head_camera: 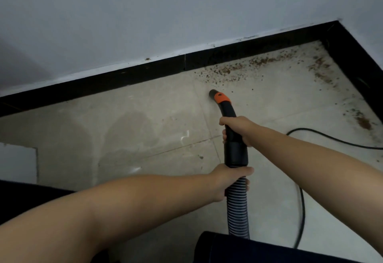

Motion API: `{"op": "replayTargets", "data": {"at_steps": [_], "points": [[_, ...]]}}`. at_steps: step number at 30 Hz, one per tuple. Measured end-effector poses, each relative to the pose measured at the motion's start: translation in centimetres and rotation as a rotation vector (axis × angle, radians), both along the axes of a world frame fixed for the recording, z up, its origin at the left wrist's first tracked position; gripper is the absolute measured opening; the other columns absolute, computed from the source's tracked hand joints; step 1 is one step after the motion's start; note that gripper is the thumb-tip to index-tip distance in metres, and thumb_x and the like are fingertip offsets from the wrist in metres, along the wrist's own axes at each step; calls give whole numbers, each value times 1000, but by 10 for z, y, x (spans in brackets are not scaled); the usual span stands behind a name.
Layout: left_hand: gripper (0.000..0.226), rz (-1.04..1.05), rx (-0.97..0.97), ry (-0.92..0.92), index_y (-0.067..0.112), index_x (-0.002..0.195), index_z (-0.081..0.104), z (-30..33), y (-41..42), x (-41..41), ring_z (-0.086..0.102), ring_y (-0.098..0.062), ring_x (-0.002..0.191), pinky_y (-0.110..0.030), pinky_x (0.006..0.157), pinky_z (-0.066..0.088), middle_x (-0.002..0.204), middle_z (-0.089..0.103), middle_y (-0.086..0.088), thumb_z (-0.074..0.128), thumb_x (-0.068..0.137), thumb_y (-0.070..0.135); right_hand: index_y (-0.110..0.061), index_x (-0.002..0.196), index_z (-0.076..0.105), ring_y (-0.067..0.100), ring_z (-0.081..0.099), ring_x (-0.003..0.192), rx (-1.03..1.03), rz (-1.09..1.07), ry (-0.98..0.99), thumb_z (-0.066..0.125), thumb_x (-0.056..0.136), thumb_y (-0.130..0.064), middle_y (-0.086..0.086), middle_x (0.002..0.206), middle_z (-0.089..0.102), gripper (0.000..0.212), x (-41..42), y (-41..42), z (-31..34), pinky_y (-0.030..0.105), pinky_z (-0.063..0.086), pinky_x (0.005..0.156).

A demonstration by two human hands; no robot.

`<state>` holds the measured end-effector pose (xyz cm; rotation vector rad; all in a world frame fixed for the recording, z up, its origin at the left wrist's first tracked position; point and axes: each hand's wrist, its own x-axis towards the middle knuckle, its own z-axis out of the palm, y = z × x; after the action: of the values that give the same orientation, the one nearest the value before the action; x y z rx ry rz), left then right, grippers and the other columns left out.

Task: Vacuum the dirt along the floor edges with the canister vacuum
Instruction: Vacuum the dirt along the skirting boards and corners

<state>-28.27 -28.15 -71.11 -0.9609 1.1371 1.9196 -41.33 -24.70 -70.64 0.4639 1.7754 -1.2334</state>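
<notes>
A black vacuum handle tube [228, 110] with an orange collar [221, 97] curves down toward the pale tiled floor [145, 122]; its open mouth [212, 93] points left, just short of the dirt. My right hand [238, 128] grips the tube's upper part. My left hand [230, 180] grips the ribbed grey hose [238, 206] just below the black cuff. Brown dirt [238, 69] lies scattered along the black skirting [124, 78] and into the corner at the upper right. More dirt [362, 121] sits by the right-hand skirting.
A black power cord [331, 139] loops over the floor on the right and runs down past the hose. White walls [145, 14] meet at a corner at the upper right. Dark shapes, hard to identify, fill the bottom edge [259, 250] and lower left. A pale panel [17, 163] stands at the left.
</notes>
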Motion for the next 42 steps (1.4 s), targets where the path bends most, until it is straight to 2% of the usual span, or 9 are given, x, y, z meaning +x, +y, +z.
{"op": "replayTargets", "data": {"at_steps": [8,12,16,19,25,31,38,42], "points": [[17,-100,2,-32,9,90,55,1,54,-27,58,-13,50,-23,49,53,68,59,-6,70,86,14,-3,96,49,20,52,45,38,-119,28,62,85,-9,11,61,54,18,-25,67,-6,32,51,53],[18,-102,9,-33,8,94,55,-5,68,-45,56,-16,56,-23,48,52,70,58,-7,70,86,14,-6,85,49,17,51,35,16,-190,34,61,86,-9,8,52,53,13,-40,87,-13,27,51,44],[18,-125,41,-21,9,94,55,-13,73,-54,56,-16,57,-22,46,52,71,58,-7,70,86,14,-7,83,49,18,51,35,21,-227,54,62,86,-10,6,47,53,13,-48,97,-19,27,50,45],[16,-87,41,-17,10,89,55,-10,75,-56,56,-16,54,-21,44,52,69,58,-8,70,86,12,-7,85,49,18,52,36,25,-225,56,63,84,-11,6,48,53,14,-51,98,-17,27,51,45],[16,-12,19,-22,9,88,55,-1,56,-41,57,-15,53,-21,46,52,68,59,-6,70,86,14,-5,87,49,18,53,39,-3,-71,15,62,85,-10,9,54,54,14,-42,63,-7,30,52,49],[17,59,11,-55,8,95,56,-9,28,-28,58,-15,53,-23,49,50,67,60,-6,69,88,16,-4,91,51,19,52,43,-13,20,28,62,86,-9,10,58,54,12,-28,16,-8,29,50,49],[15,-50,47,-66,10,87,56,-15,30,-54,58,-14,52,-24,51,52,68,60,-6,71,86,14,-4,88,51,19,51,42,35,-107,68,62,86,-10,11,60,53,13,-49,36,-14,30,50,48],[15,-116,43,-40,11,90,56,-16,39,-80,57,-16,55,-22,47,51,69,59,-5,71,86,14,-3,88,50,19,52,40,55,-216,87,63,86,-10,11,60,53,14,-72,58,-16,28,50,45]]}}
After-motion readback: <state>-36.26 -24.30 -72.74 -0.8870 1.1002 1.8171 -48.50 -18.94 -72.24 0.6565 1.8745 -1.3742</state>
